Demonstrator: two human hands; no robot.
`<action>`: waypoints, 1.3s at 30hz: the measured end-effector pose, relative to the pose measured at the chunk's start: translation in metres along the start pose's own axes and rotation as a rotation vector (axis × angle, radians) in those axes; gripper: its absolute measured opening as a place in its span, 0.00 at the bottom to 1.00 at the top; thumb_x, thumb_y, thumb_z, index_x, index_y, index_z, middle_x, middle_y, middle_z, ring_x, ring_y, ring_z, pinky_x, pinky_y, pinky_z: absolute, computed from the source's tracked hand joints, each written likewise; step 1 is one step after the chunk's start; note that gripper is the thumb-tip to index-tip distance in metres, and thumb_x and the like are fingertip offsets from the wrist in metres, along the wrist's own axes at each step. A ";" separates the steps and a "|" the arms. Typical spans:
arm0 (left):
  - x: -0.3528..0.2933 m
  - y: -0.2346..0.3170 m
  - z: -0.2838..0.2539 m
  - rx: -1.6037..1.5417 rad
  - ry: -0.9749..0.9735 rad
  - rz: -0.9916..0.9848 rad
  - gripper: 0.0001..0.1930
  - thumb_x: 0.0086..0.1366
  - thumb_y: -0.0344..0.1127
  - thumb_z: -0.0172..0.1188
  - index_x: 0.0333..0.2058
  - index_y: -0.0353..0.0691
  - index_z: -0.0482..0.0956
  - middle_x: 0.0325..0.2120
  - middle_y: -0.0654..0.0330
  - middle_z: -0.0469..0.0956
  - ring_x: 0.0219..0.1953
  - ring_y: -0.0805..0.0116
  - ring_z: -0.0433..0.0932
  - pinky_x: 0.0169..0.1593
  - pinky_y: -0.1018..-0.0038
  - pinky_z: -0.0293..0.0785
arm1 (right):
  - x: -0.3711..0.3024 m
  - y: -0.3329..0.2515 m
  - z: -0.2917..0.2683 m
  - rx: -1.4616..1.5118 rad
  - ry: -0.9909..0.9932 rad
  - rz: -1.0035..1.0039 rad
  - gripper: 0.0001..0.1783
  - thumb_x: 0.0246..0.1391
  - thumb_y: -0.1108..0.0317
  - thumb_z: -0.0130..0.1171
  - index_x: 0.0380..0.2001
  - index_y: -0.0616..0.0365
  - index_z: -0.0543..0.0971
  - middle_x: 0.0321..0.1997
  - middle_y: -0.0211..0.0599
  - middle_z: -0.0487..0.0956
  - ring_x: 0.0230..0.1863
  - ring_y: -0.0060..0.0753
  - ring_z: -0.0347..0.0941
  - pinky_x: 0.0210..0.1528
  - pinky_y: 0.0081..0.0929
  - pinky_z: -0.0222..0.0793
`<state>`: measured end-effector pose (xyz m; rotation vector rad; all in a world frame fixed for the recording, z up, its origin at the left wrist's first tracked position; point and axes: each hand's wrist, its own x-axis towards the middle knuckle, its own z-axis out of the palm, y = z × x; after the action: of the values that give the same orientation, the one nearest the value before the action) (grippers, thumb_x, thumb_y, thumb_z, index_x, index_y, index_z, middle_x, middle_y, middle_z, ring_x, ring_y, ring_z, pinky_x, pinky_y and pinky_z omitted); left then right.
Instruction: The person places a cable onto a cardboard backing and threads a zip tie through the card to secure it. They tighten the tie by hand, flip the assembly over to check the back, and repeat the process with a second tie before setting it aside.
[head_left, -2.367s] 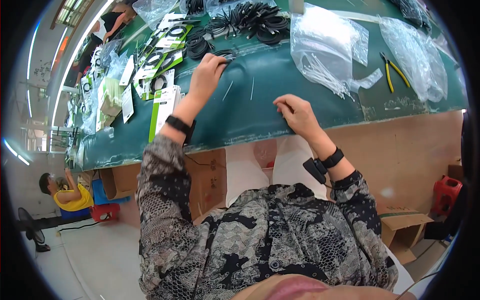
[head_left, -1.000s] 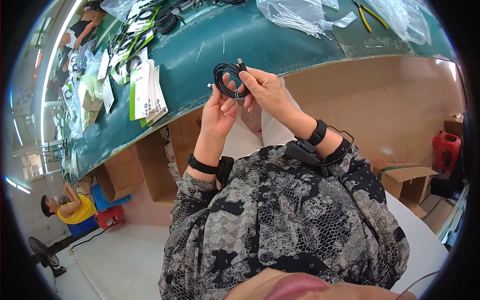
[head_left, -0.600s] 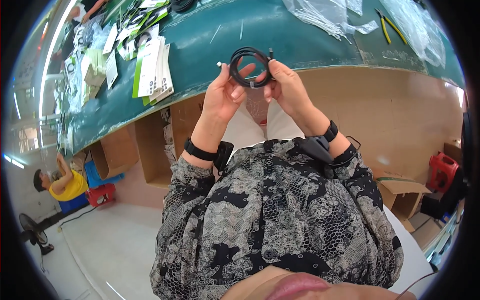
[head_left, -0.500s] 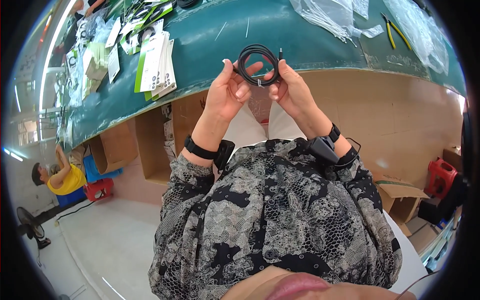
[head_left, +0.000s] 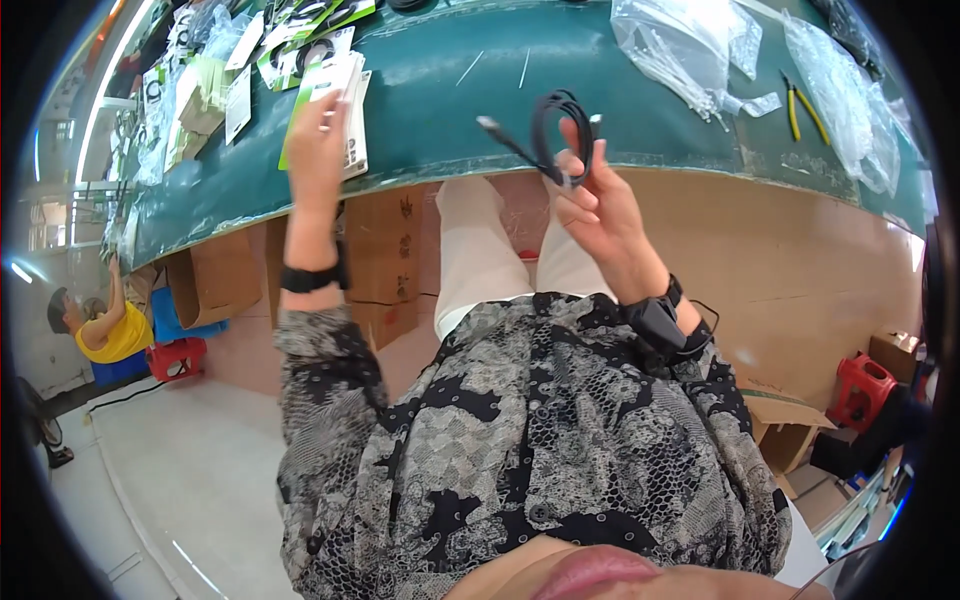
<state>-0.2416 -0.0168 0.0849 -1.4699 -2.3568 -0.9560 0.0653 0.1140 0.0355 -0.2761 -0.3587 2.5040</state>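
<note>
My right hand (head_left: 608, 212) is closed round the lower side of a coiled black cable (head_left: 540, 128), just past the table's near edge. A small tie binds the coil at its bottom. One plug end sticks out to the left, and another stands up by my fingertips. My left hand (head_left: 317, 155) is over a stack of white and green cardboard cards (head_left: 356, 125) at the near left of the table. Motion smears its fingers, so whether it grips a card cannot be made out.
Packaged cables and more cards (head_left: 200, 100) crowd the green table (head_left: 440, 110) at the left. Two thin white cable ties (head_left: 525, 68) lie mid-table. Bags of ties (head_left: 680, 60) and yellow-handled pliers (head_left: 802, 110) are at the right. A co-worker in yellow (head_left: 118, 332) sits far left.
My left hand has let go of the coiled cable and moved left to the card stack. My right hand keeps the coil, now turned more edge-on, with one plug end swung out left.
</note>
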 end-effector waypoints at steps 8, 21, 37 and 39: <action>0.035 -0.110 -0.017 0.374 -0.353 -0.492 0.27 0.55 0.55 0.62 0.43 0.36 0.78 0.34 0.48 0.80 0.38 0.52 0.79 0.43 0.65 0.72 | 0.009 0.016 0.006 1.030 -0.178 0.454 0.16 0.62 0.73 0.40 0.49 0.70 0.70 0.27 0.35 0.68 0.13 0.22 0.59 0.10 0.19 0.57; 0.042 -0.140 -0.013 0.205 -0.177 -0.484 0.33 0.47 0.57 0.68 0.37 0.27 0.77 0.31 0.45 0.80 0.34 0.59 0.80 0.38 0.68 0.73 | 0.012 0.012 0.005 1.085 -0.256 0.479 0.16 0.62 0.71 0.42 0.48 0.70 0.71 0.26 0.35 0.68 0.13 0.23 0.59 0.09 0.20 0.57; 0.015 -0.006 -0.019 -0.795 -0.025 -0.436 0.15 0.64 0.32 0.54 0.47 0.33 0.66 0.36 0.55 0.77 0.35 0.71 0.77 0.39 0.74 0.75 | 0.021 0.004 0.045 0.094 -0.026 -0.079 0.16 0.63 0.67 0.46 0.50 0.62 0.72 0.31 0.34 0.70 0.21 0.21 0.65 0.19 0.16 0.62; -0.003 0.029 -0.002 -0.974 -0.013 -0.404 0.14 0.66 0.30 0.51 0.49 0.33 0.64 0.37 0.56 0.76 0.36 0.73 0.77 0.40 0.75 0.75 | 0.030 0.011 0.059 -0.472 -0.060 -0.323 0.15 0.61 0.67 0.50 0.49 0.61 0.73 0.33 0.34 0.72 0.23 0.20 0.67 0.21 0.17 0.64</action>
<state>-0.2159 -0.0113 0.0968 -1.1875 -2.3197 -2.4336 0.0194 0.1113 0.0838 -0.2997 -0.9423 2.0877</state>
